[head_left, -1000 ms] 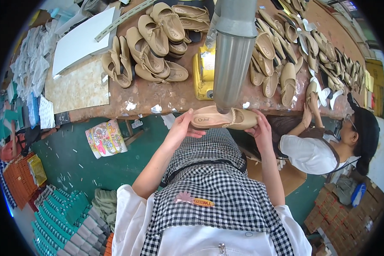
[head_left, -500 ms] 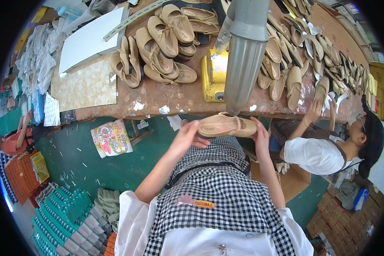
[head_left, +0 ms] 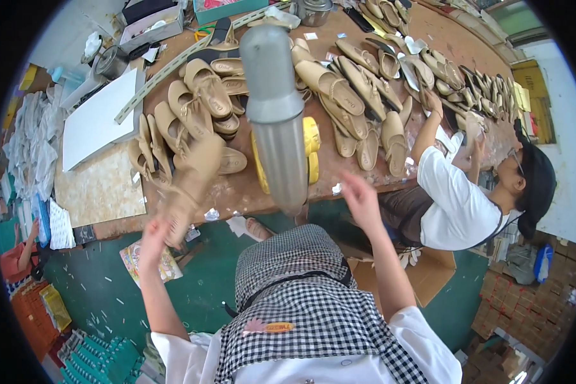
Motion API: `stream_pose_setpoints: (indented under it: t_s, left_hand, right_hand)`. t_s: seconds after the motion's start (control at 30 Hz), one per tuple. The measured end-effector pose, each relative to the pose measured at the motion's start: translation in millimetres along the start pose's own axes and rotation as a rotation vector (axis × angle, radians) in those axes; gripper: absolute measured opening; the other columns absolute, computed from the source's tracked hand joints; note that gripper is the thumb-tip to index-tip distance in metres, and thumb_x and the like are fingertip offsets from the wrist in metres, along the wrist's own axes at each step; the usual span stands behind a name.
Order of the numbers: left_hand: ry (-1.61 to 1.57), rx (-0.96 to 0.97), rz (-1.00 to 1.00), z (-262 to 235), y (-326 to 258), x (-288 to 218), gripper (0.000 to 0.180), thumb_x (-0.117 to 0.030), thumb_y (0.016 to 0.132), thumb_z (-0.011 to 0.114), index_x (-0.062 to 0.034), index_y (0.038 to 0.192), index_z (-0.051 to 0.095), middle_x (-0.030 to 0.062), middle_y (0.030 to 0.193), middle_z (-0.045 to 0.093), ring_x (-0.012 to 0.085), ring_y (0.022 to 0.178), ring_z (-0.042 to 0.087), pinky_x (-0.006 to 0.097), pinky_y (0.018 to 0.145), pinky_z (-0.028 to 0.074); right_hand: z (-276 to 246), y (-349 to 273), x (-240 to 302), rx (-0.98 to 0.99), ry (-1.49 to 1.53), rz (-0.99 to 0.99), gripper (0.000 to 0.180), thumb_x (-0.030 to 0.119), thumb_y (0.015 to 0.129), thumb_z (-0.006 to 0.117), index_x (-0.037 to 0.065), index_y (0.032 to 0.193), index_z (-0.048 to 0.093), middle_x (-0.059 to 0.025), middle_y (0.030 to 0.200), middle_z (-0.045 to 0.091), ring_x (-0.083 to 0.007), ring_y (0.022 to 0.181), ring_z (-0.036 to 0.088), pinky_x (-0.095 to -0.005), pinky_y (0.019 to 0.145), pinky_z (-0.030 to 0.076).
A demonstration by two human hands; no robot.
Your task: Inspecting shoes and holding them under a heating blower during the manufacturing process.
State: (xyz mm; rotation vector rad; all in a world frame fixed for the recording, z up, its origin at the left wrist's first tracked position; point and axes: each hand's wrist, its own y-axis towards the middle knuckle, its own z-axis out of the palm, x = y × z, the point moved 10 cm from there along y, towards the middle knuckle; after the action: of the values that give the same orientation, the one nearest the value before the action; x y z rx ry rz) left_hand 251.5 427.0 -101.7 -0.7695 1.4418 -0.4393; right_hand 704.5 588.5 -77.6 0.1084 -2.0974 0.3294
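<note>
My left hand (head_left: pixel 156 235) grips a tan shoe (head_left: pixel 195 182) by one end, over the table's front edge. Motion blurs the shoe, and its far end overlaps a pile of tan strapped shoes (head_left: pixel 205 89) on the left of the table. To the right of the grey metal pipe (head_left: pixel 278 147), my right hand (head_left: pixel 360 200) is raised over the table edge. It holds nothing, and its slightly blurred fingers are apart. The nearest shoes to it are a second group of tan shoes (head_left: pixel 367 148) on the table.
The upright pipe stands in front of a yellow machine (head_left: pixel 312 144) in the middle. At the right a co-worker in a black hat (head_left: pixel 550 185) reaches among shoes. White board (head_left: pixel 102 118) lies at the left. An open cardboard box (head_left: pixel 438 275) sits below the table edge.
Both hands held the shoe before the pipe. Now my left hand has carried it left toward the pile, and my right hand has let go. The view has shifted right.
</note>
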Motion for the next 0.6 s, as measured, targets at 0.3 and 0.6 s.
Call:
stream_pose_setpoints:
  t_s: [0.3, 0.6]
  left_hand:
    - [0.413, -0.452, 0.397, -7, 105, -51, 0.036, -0.032, 0.088, 0.053, -0.0005, 0.106, 0.056, 0.0069, 0.085, 0.062, 0.0162, 0.084, 0.059, 0.029, 0.071, 0.048]
    - [-0.312, 0.527, 0.048, 376, -3, 22, 0.054, -0.033, 0.090, 0.049, -0.0043, 0.132, 0.033, 0.0131, 0.119, 0.051, 0.0217, 0.104, 0.053, 0.033, 0.092, 0.042]
  right_hand:
    - [-103, 182, -44, -0.492, -0.517, -0.180, 0.031, 0.020, 0.074, 0.063, 0.000, 0.097, 0.056, -0.0175, 0.085, 0.060, -0.0368, 0.080, 0.056, -0.0424, 0.073, 0.045]
    - [-17, 28, 37, 0.068, -0.306, -0.213, 0.019, 0.015, 0.075, 0.063, -0.002, 0.074, 0.053, -0.0127, 0.057, 0.045, -0.0219, 0.051, 0.049, -0.0355, 0.048, 0.038]
